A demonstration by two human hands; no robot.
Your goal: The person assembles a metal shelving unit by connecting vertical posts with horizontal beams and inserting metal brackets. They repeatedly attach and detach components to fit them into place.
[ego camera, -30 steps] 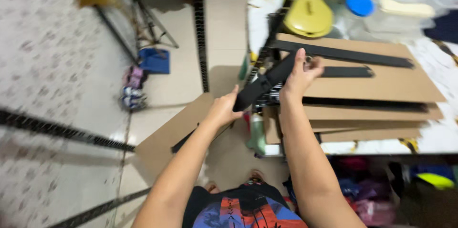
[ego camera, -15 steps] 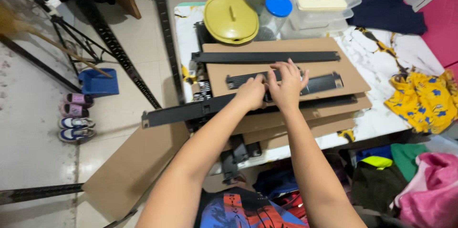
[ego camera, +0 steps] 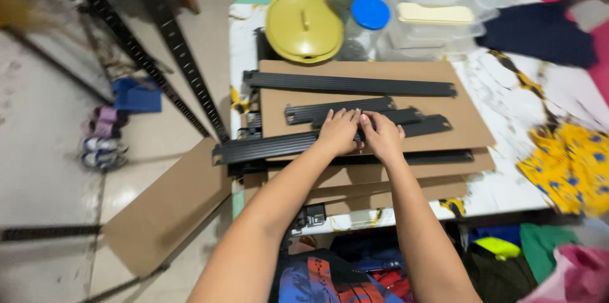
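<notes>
Pale glossy tile floor [ego camera: 57,170] is filling the left half, reflecting soft overhead light. Two black perforated shelving uprights [ego camera: 158,43] are leaning diagonally across it. A blue box [ego camera: 136,95] and small shoes [ego camera: 101,141] are lying near them. A white marbled table [ego camera: 545,97] is occupying the right; clear plastic containers [ego camera: 438,21] are stacking along its far edge. A cardboard sheet [ego camera: 168,211] is slanting down to the floor. Walls and windows are out of view.

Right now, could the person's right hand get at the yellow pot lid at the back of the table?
Probably yes. The right hand rests on the black metal rails, and only flat cardboard and another rail lie between it and the yellow lid; nothing tall blocks the way.
</notes>
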